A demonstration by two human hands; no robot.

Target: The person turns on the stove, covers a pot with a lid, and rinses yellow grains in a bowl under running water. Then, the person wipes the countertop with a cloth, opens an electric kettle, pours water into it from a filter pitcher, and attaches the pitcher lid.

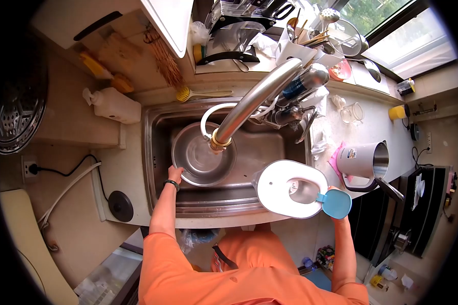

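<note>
My left hand is closed on the near left rim of a round metal basin, which sits in the left part of the steel sink. On the right, my right hand is closed at the handle end of a white pitcher, its fingers mostly hidden under the raised blue lid. The pitcher is over the sink's near right corner, and its top opening shows. Above the basin is the end of the curved metal faucet.
A grey kettle stands on the right counter by a pink cloth and a glass. At the left are a white bottle and a round black kettle base. A yellow brush lies behind the sink.
</note>
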